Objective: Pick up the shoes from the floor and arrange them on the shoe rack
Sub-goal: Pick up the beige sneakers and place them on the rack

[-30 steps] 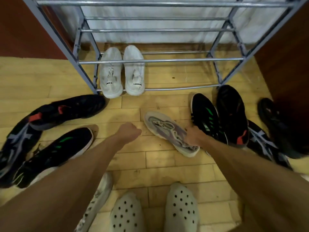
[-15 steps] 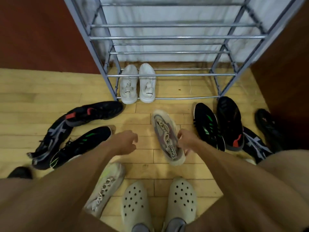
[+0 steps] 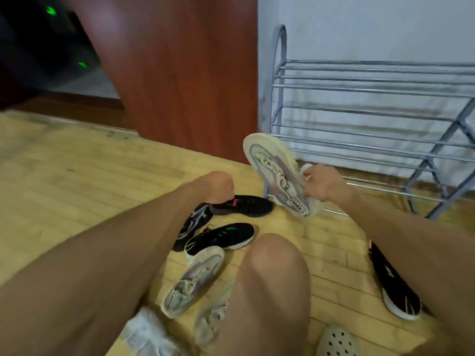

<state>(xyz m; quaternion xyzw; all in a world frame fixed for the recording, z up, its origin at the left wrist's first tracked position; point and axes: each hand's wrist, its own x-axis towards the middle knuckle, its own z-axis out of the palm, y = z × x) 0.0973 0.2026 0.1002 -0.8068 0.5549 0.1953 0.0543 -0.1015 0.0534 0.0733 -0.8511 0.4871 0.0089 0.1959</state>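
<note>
The right hand [image 3: 318, 181] grips a grey sneaker [image 3: 276, 173] by its heel end, raised off the floor [image 3: 77, 188] with the toe pointing up and to the far left, just in front of the left end of the shoe rack [image 3: 372, 90] and not yet set on a shelf; the rack's upper bars that show carry nothing, so the job looks to be at an early stage. Plenty is left on the floor: the matching sneaker [image 3: 192, 281] lies near the person's knee [image 3: 275, 278]; farther off sit a black shoe with green marks [image 3: 221, 237], a black shoe with pale stripes [image 3: 192, 222] and a black shoe with a red patch [image 3: 244, 205], and a black shoe with white stripes [image 3: 393, 286] lies to the right. The left hand [image 3: 216, 186] hangs curled just above the red-patched shoe; whether it holds anything I cannot tell, since only its back shows. The whole picture is smeared; the rack runs off the right edge, its lowest shelf is largely covered by the held sneaker and right forearm; a white scrap behind that hand cannot be identified; another pale shoe [image 3: 213, 312] is half hidden under the knee, and a holed clog [image 3: 336, 340] is cut by the bottom edge.
</note>
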